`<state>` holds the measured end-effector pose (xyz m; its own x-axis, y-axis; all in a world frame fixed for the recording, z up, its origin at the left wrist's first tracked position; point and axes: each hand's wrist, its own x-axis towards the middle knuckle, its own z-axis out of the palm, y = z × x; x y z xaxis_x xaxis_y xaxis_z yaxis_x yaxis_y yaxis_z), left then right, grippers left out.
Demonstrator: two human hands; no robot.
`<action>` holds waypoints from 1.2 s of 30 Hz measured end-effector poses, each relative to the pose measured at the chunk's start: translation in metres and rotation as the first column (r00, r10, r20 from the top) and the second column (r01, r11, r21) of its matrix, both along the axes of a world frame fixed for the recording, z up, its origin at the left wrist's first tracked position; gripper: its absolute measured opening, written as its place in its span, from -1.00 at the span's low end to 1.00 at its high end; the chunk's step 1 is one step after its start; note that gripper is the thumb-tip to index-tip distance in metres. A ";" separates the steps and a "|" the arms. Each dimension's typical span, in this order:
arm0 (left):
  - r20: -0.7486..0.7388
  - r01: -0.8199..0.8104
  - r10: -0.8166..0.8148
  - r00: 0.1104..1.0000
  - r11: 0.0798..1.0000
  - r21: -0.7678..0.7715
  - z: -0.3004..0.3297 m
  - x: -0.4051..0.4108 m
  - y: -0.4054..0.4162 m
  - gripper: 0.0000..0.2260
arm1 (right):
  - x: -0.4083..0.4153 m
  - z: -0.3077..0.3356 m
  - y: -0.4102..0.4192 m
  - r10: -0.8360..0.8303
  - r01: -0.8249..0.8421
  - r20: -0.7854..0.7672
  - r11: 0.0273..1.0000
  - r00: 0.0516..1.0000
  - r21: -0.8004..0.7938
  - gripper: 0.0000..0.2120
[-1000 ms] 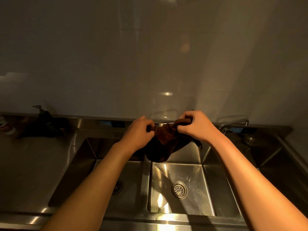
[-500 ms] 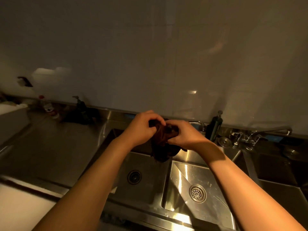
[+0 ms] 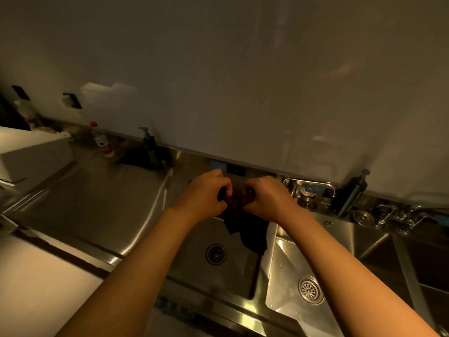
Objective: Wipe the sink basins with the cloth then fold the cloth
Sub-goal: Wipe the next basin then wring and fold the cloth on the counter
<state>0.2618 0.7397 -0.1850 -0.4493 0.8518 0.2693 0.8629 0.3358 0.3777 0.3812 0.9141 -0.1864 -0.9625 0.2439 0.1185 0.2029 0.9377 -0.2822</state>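
Left hand [image 3: 205, 195] and right hand [image 3: 267, 199] each grip the dark cloth [image 3: 245, 224] bunched above the left sink basin [image 3: 194, 261], flanked by the right basin [image 3: 286, 271], pump bottles [image 3: 150, 149] and steel desk [image 3: 97, 205].

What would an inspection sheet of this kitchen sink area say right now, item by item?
Surface: steel counter, dim light.
Job's things: dark cloth hanging over left basin; right basin beside it.
Clutter: pump bottle, red-capped bottle, second pump bottle by the taps.
Grip: left hand and right hand both hold the cloth's top.
Cables: nothing seen.
Surroundings: pale wall.
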 end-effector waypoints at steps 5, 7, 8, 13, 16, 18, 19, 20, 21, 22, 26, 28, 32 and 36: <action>0.062 0.035 -0.033 0.998 0.999 -0.034 -0.010 -0.058 -0.047 -0.76 | -0.047 -0.006 -0.052 -0.061 0.061 0.034 0.998 0.998 0.006 -0.83; 0.093 0.062 -0.058 0.994 0.997 -0.036 -0.014 -0.082 -0.065 -0.77 | -0.065 -0.008 -0.073 -0.082 0.082 0.038 0.997 0.996 0.006 -0.83; 0.109 0.075 -0.072 0.991 0.997 -0.026 -0.017 -0.093 -0.073 -0.77 | -0.074 -0.010 -0.082 -0.095 0.095 0.033 0.995 0.995 -0.002 -0.83; 0.160 0.112 -0.115 0.980 0.993 0.028 -0.019 -0.136 -0.107 -0.79 | -0.107 -0.011 -0.125 -0.135 0.136 0.020 0.986 0.991 -0.098 -0.85; 0.190 0.108 -0.117 0.975 0.992 0.060 -0.017 -0.157 -0.123 -0.83 | -0.123 -0.011 -0.136 -0.147 0.149 0.020 0.978 0.989 -0.146 -0.85; 0.207 0.066 -0.081 0.975 0.995 0.081 -0.019 -0.176 -0.136 -0.86 | -0.136 -0.011 -0.139 -0.172 0.171 0.015 0.965 0.985 -0.198 -0.81; 0.211 0.036 -0.053 0.976 0.996 0.083 -0.021 -0.185 -0.142 -0.88 | -0.143 -0.012 -0.139 -0.184 0.182 0.012 0.958 0.983 -0.222 -0.80; 0.210 0.002 -0.020 0.977 0.997 0.082 -0.024 -0.194 -0.147 -0.88 | -0.149 -0.013 -0.140 -0.194 0.190 0.010 0.953 0.981 -0.235 -0.81; 0.208 -0.034 0.016 0.978 0.996 0.084 -0.027 -0.203 -0.152 -0.89 | -0.157 -0.014 -0.140 -0.200 0.196 0.005 0.952 0.980 -0.237 -0.83; 0.206 -0.069 0.050 0.977 0.994 0.084 -0.030 -0.211 -0.157 -0.89 | -0.165 -0.016 -0.140 -0.208 0.201 -0.004 0.950 0.978 -0.237 -0.85; 0.205 -0.196 0.181 0.962 0.979 0.060 -0.035 -0.244 -0.169 -0.91 | -0.199 -0.024 -0.141 -0.218 0.191 -0.053 0.931 0.975 -0.312 -0.88; 0.194 -0.240 0.226 0.955 0.970 0.050 -0.033 -0.257 -0.172 -0.91 | -0.216 -0.028 -0.138 -0.222 0.179 -0.075 0.912 0.972 -0.369 -0.87; 0.151 -0.302 0.291 0.945 0.952 0.057 -0.026 -0.282 -0.175 -0.91 | -0.245 -0.038 -0.126 -0.179 0.134 -0.088 0.919 0.980 -0.370 -0.88; 0.134 -0.359 0.346 0.929 0.929 0.091 -0.026 -0.303 -0.176 -0.91 | -0.273 -0.048 -0.112 -0.120 0.096 -0.051 0.936 0.991 -0.339 -0.83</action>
